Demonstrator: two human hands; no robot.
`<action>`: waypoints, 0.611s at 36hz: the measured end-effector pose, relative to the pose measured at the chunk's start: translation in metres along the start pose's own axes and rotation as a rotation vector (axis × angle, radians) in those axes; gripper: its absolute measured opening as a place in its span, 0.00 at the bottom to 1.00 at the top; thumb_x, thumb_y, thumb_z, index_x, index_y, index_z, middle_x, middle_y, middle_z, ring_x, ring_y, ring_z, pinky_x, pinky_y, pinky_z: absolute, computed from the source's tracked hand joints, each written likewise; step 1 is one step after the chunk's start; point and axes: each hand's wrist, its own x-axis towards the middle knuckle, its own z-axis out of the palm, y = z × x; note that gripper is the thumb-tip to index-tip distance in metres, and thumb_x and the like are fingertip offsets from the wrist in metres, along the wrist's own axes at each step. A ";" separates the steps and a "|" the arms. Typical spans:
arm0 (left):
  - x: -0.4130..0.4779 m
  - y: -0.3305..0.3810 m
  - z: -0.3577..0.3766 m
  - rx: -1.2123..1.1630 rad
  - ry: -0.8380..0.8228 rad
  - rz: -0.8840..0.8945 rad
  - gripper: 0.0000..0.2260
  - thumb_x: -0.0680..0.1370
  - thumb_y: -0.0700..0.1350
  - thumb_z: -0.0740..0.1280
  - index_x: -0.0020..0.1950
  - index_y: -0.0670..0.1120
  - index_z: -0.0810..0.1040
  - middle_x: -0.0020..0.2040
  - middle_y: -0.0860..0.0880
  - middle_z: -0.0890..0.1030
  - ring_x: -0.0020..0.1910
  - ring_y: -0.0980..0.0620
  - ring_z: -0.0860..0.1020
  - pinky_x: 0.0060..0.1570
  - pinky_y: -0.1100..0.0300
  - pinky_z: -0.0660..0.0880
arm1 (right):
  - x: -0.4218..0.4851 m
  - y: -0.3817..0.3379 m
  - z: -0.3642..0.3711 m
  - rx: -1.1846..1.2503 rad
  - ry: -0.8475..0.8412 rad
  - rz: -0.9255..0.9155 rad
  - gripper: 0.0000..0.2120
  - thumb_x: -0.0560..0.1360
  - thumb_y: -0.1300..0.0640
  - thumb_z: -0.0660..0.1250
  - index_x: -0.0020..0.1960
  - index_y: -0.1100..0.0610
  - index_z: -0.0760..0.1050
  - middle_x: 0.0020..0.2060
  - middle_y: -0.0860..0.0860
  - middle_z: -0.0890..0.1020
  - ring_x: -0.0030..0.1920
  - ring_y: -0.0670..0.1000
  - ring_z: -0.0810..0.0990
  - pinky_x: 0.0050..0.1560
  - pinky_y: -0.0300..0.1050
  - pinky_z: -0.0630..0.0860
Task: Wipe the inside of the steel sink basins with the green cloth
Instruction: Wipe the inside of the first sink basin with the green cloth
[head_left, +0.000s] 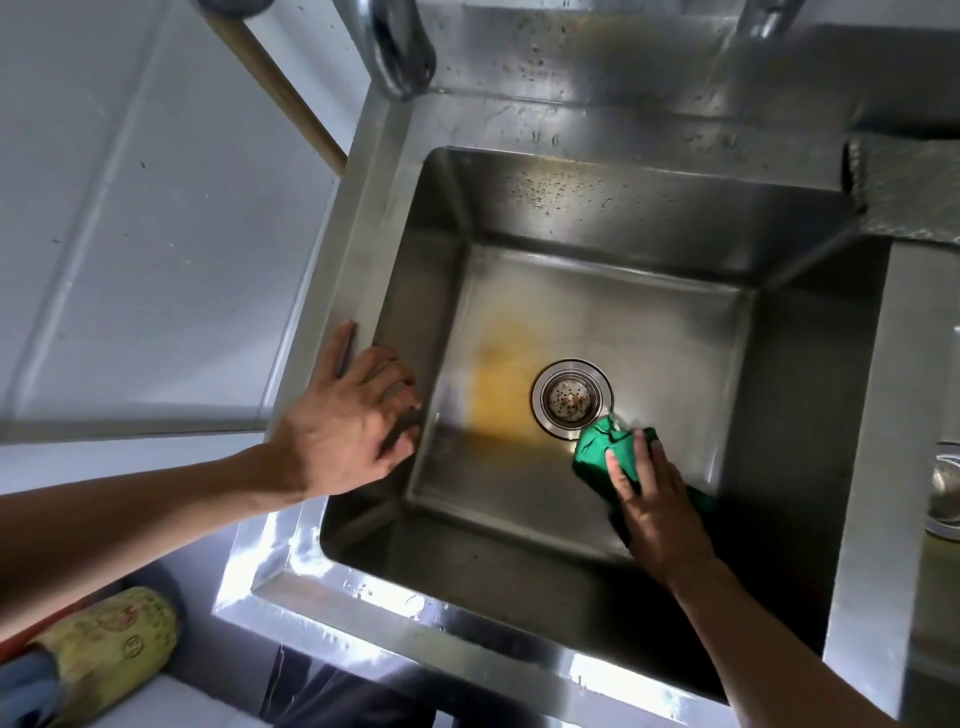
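Note:
A square steel sink basin (670, 332) fills the middle of the view, with a round drain strainer (570, 399) in its floor and a yellowish stain (501, 384) left of the drain. My right hand (652, 499) reaches down into the basin and presses the green cloth (605, 449) flat against the floor, just below and right of the drain. My left hand (348, 431) rests on the sink's left rim, fingers curled over the edge into the basin, holding nothing.
A steel faucet spout (397, 47) hangs over the back left corner. A wooden handle (280, 91) leans beside the sink at left. A grey mat (909, 192) lies on the right rim; part of a second basin's drain (945, 488) shows at far right. A yellowish cylinder (111, 652) lies at bottom left.

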 end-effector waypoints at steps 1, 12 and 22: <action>0.000 0.000 0.000 0.000 -0.002 -0.002 0.21 0.80 0.60 0.59 0.57 0.48 0.84 0.60 0.46 0.82 0.67 0.41 0.74 0.77 0.28 0.54 | 0.000 -0.002 0.001 -0.022 -0.006 -0.047 0.45 0.60 0.61 0.80 0.74 0.57 0.67 0.75 0.67 0.59 0.71 0.72 0.65 0.64 0.66 0.72; -0.001 -0.001 0.000 -0.011 -0.021 -0.005 0.21 0.80 0.61 0.59 0.59 0.48 0.83 0.60 0.47 0.81 0.67 0.42 0.74 0.78 0.29 0.52 | -0.004 -0.002 0.001 -0.144 -0.090 -0.289 0.46 0.58 0.59 0.81 0.74 0.48 0.69 0.78 0.60 0.58 0.75 0.65 0.61 0.73 0.58 0.64; -0.001 0.000 -0.005 -0.019 -0.056 -0.009 0.21 0.80 0.60 0.58 0.59 0.48 0.83 0.60 0.46 0.81 0.68 0.42 0.74 0.78 0.29 0.51 | 0.032 -0.045 0.014 -0.250 -0.122 -0.516 0.50 0.60 0.54 0.82 0.77 0.49 0.61 0.79 0.61 0.53 0.78 0.65 0.50 0.75 0.62 0.52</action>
